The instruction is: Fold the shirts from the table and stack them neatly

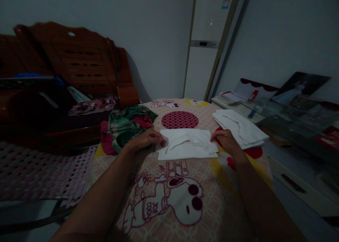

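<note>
A folded white garment (189, 151) lies flat on the round table's patterned cloth (225, 213), its curved neckline facing up. At its left edge, my left hand (152, 137) has its fingers pinched on the fabric. My right hand (224, 139) pinches the upper right edge of the same garment. To the right, close to my right hand, rests a stack of folded white cloth (239, 129). Crumpled green plaid and red clothes (127, 127) are piled on the left, beyond my left forearm.
A carved wooden bench (87, 62) stands behind on the left, with a woven seat (45, 171) nearer. On the right, a glass-topped cabinet (288, 118) holds papers and a photo (299, 88). A tall white appliance (202, 65) stands at the back.
</note>
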Available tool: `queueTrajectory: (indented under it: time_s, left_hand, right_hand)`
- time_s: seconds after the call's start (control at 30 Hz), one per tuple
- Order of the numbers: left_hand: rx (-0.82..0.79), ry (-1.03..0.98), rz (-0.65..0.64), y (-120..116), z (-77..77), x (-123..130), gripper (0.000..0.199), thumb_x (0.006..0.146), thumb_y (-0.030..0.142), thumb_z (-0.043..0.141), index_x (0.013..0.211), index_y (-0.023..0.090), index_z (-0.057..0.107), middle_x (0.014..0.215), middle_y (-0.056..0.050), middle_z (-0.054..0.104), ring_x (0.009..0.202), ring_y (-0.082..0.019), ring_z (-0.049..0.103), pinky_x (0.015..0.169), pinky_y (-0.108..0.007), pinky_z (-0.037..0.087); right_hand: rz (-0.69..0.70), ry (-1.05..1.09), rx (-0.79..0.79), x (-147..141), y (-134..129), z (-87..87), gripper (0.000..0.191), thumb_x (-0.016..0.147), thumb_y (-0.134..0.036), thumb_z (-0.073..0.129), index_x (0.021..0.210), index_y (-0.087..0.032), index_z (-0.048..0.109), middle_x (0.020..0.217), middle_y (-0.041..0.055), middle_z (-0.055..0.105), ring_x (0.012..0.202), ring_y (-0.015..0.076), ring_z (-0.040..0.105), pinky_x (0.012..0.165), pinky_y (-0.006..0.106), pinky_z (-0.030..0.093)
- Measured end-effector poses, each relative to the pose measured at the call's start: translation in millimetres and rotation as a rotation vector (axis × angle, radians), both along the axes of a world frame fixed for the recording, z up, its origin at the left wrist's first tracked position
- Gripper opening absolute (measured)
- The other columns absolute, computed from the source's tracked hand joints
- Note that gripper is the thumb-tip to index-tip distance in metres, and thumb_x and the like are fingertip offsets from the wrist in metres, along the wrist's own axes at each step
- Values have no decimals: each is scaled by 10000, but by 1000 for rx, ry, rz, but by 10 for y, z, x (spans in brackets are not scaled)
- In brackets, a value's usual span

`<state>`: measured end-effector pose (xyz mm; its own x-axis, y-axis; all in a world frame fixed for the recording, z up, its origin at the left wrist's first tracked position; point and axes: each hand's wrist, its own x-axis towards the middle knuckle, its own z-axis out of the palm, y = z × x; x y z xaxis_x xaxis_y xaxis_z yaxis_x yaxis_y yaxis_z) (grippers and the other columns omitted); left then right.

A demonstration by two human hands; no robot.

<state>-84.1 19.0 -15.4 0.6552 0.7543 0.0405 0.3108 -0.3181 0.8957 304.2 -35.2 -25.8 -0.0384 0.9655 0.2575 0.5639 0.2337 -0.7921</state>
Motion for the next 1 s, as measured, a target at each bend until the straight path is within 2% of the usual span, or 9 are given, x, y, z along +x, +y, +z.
queueTrajectory:
  time_s: [0.1,0.17,0.3,0.47,0.57,0.73,0.8,0.9,1.0]
  left_hand:
    - [152,-23,153,17,-20,143,343,810,440,583,782,158,777,787,-78,759,780,-218,691,746,-287,531]
    - [320,-29,195,26,-69,324,360,856,406,547,1012,164,762,1004,-80,764,964,-234,686,872,-316,522]
    - [576,96,87,3,-253,702,472,956,343,430,1381,180,555,1451,-99,534,1353,-231,474,1148,-384,339]
    - [712,349,-88,-57,-463,853,550,975,415,445,1459,155,440,1528,-153,422,1451,-273,332,1210,-503,193]
    - [734,313,-102,-88,-462,814,545,986,448,422,1458,176,440,1540,-144,405,1458,-254,323,1213,-489,206]
    - [671,228,-170,-99,-438,758,477,973,448,462,1381,210,528,1481,-105,498,1419,-231,397,1196,-461,275]
    - [662,189,-151,-98,-442,749,458,967,414,478,1375,212,533,1461,-101,522,1399,-232,425,1181,-458,310]
    - [680,120,-91,-115,-429,749,464,967,359,469,1411,225,500,1461,-98,522,1379,-225,451,1178,-457,322]
    - [700,109,-80,-147,-398,777,518,957,355,487,1458,226,444,1492,-104,484,1404,-231,417,1196,-472,290]
  right_hand:
    - [50,-12,144,-212,40,-1,347,729,-185,467,865,-187,787,913,55,771,880,222,698,839,343,530]
    - [124,-64,233,-356,75,-32,378,811,-207,465,1035,-196,769,1091,72,750,1031,231,679,944,376,509]
    - [276,-245,311,-542,144,-219,395,908,-232,449,1213,-224,700,1314,83,651,1248,229,572,1090,441,422]
    - [356,-315,289,-578,161,-400,340,924,-257,482,1154,-237,733,1368,85,611,1313,250,521,1124,492,388]
    - [269,-191,267,-505,157,-334,296,898,-286,536,1090,-246,758,1238,77,695,1203,247,611,1063,455,459]
    - [-120,-3,280,-196,205,-277,278,820,-310,577,978,-205,781,1031,80,765,988,251,701,943,417,536]
    - [-202,23,268,-79,223,-313,280,791,-325,592,944,-190,784,990,85,772,958,261,709,932,429,540]
    - [-188,5,265,-17,219,-346,261,778,-328,609,922,-202,787,1026,84,766,1001,265,698,964,440,524]
    - [-69,-68,304,-103,185,-320,245,808,-309,615,953,-219,791,1158,92,728,1101,258,659,1022,439,489]
